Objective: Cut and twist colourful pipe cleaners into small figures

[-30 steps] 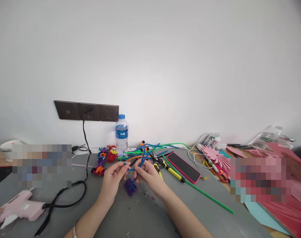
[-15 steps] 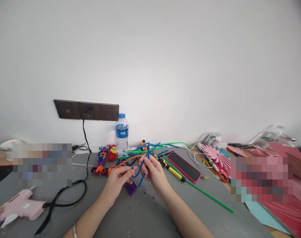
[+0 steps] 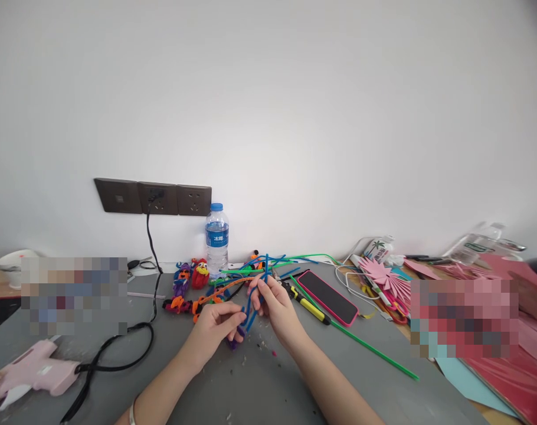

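Note:
Blue pipe cleaners (image 3: 250,302) are held between both hands above the grey mat. My right hand (image 3: 271,298) pinches them where they cross, with one end sticking up past the fingers. The thumb and fingers of my left hand (image 3: 222,321) are closed on a bent lower end. Just behind my left hand lie orange and red fuzzy pieces (image 3: 180,304). A purple fuzzy piece (image 3: 233,343) is mostly hidden under its fingertips.
Behind stand a water bottle (image 3: 217,239) and small fuzzy figures (image 3: 200,274). To the right lie yellow-handled pliers (image 3: 311,310), a phone (image 3: 328,298), a green pipe cleaner (image 3: 375,350) and pink paper (image 3: 383,277). A pink glue gun (image 3: 42,369) with black cable lies left.
My left hand has moved slightly right and down, closer to my right hand, bending the blue end with it. My right hand has barely moved.

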Motion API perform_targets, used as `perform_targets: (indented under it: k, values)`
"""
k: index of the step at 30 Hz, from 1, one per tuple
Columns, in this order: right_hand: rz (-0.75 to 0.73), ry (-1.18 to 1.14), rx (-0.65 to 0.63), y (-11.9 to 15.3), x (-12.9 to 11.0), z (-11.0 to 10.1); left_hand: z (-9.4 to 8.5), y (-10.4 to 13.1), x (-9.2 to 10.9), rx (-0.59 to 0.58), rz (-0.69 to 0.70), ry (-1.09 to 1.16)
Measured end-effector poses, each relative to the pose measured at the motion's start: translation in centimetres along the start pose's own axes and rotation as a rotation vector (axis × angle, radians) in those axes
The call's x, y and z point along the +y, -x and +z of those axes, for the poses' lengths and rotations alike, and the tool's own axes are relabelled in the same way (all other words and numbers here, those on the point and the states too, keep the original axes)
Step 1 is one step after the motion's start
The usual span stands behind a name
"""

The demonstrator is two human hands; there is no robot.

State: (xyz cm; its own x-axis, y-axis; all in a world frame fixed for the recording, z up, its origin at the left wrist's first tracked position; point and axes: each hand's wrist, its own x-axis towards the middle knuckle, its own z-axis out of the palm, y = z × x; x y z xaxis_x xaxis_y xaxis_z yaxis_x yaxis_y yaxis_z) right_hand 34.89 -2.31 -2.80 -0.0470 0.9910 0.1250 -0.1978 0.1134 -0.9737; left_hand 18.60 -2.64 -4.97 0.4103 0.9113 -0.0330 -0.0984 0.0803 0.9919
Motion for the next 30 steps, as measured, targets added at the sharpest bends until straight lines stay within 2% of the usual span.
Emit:
perform_targets:
  k: [3,6,10,14,20,30]
  values:
    - [0.039,0.021,-0.040,-0.1,-0.2,-0.4,-0.1,-0.1,0.1,0.113,0.009,0.087]
    - [0.076,0.079,-0.182,-0.2,0.0,-0.5,-0.2,-0.2,0.3,0.194,0.044,0.132]
    - [0.084,0.127,-0.313,-0.2,0.8,-0.1,-0.1,-0.4,0.2,0.168,0.095,0.087]
    - [0.086,0.143,-0.316,-0.3,1.6,0.3,-0.1,-0.6,-0.5,0.111,0.135,0.025]
    - [0.013,0.090,-0.204,-0.7,3.6,1.4,-0.6,-0.8,-0.7,0.155,0.196,-0.067]
    - [0.013,0.059,-0.208,-1.2,5.2,1.3,-0.8,-1.4,-1.2,0.162,0.295,-0.302]
